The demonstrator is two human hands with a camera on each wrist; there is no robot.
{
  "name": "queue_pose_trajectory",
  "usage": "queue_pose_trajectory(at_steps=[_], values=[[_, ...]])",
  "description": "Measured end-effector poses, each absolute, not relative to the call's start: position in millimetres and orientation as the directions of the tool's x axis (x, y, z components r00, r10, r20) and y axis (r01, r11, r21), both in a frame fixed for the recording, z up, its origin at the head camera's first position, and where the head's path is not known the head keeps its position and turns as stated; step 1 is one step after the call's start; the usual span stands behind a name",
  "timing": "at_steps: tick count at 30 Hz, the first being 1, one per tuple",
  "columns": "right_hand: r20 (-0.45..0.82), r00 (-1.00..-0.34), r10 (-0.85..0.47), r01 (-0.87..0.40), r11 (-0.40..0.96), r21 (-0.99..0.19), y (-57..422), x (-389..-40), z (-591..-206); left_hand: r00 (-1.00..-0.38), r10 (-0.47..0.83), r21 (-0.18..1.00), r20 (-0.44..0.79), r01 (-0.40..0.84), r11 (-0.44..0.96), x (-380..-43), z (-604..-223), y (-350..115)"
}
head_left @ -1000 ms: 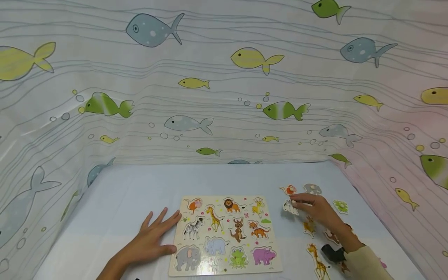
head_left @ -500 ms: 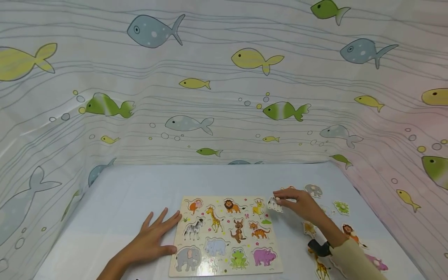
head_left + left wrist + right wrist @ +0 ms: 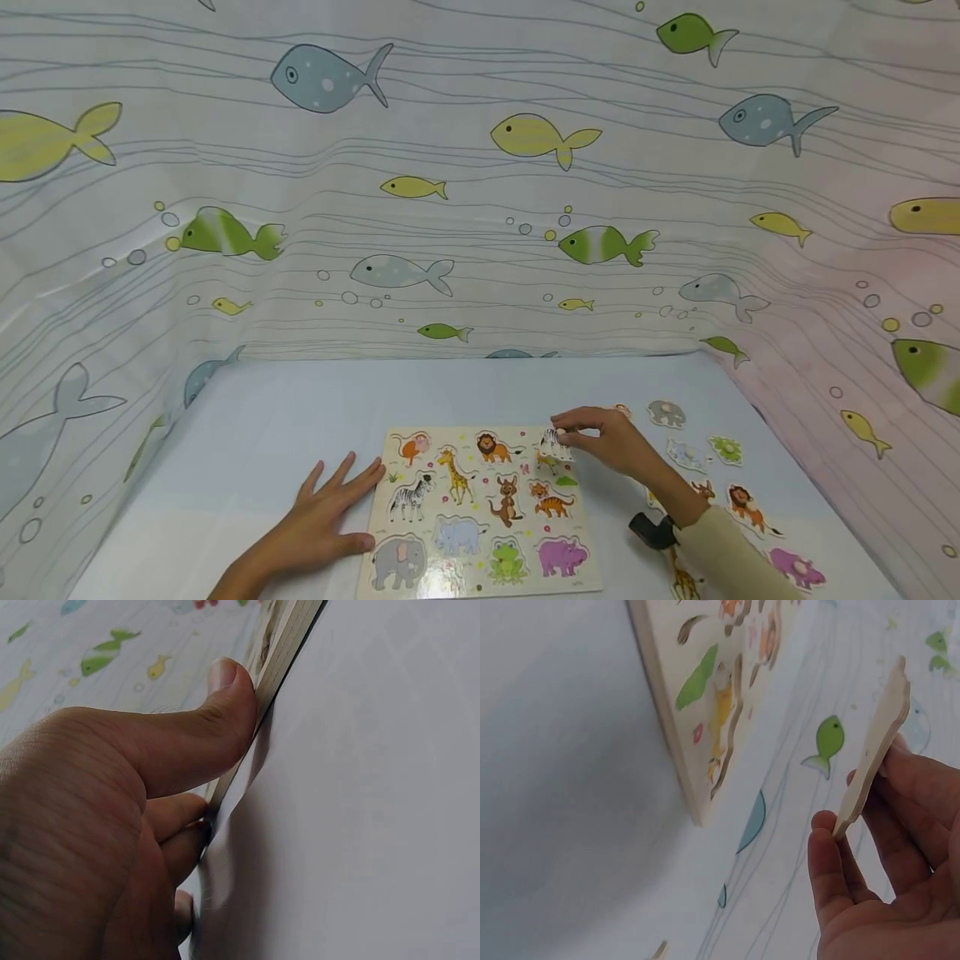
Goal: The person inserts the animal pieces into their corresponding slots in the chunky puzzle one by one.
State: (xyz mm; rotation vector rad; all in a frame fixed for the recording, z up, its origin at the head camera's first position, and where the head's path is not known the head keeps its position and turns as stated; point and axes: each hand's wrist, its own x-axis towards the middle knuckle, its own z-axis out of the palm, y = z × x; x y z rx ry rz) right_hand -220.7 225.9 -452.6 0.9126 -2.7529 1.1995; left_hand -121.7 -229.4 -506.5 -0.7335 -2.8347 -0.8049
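Observation:
A wooden puzzle board (image 3: 588, 533) printed with animals lies flat on the table. My left hand (image 3: 315, 521) has its fingers spread, with fingertips and thumb at the board's left edge; in the left wrist view the thumb (image 3: 232, 712) presses against the board's side. Over the top right corner, above the yellow deer slot, my right hand (image 3: 611, 442) pinches a zebra puzzle piece (image 3: 552, 442). The right wrist view shows that piece (image 3: 877, 746) edge-on, its plain wooden back turned to the camera and the board's corner (image 3: 694, 802) apart from it.
Loose pieces lie right of the board: an elephant (image 3: 666, 413), a frog (image 3: 726, 450), a lion (image 3: 750, 508), a pink hippo (image 3: 797, 568) and a giraffe (image 3: 684, 577). Others are partly under the right arm, which wears a black wrist device (image 3: 652, 531). Fish-print cloth (image 3: 480, 225) surrounds the table.
My right hand has carried the zebra piece leftward from among the loose pieces to over the board's top right corner. The left hand keeps its place at the board's edge.

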Motion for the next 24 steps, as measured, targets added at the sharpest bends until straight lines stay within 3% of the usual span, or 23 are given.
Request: queue_pose_trajectory(at_steps=[24], values=[[0.221, -0.745, -0.63, -0.572, 0.432, -0.697, 144, -219, -451, -0.871, 0.429, 0.475, 0.238, 0.49, 0.731, -120, -505, -231]])
